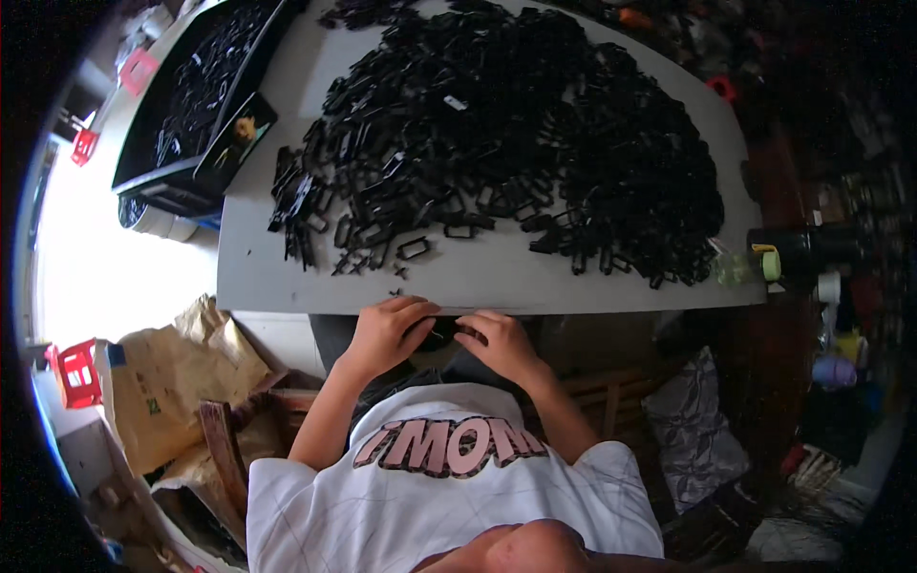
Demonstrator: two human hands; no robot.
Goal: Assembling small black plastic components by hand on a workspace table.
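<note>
At the table's near edge my left hand point(390, 334) is closed, its fingers curled and thumb bent inward. Just right of it, my right hand point(503, 344) is closed in much the same way. Whatever they hold between them is dark and lost against the dark clothing below. On the table, beyond my hands, lies a wide heap of small black plastic frames point(458, 124). A single black rectangular frame point(414, 249) lies at the heap's near edge. Close to my left hand are a few small black cross-shaped scraps point(358, 265).
A black crate point(143, 172) of black parts stands at the far left of the grey table point(497, 286). A clear bottle with a green cap point(770, 265) lies at the right edge. A brown paper sack point(177, 392) and a wooden chair point(222, 458) stand left; a patterned cushion point(697, 435) is at right.
</note>
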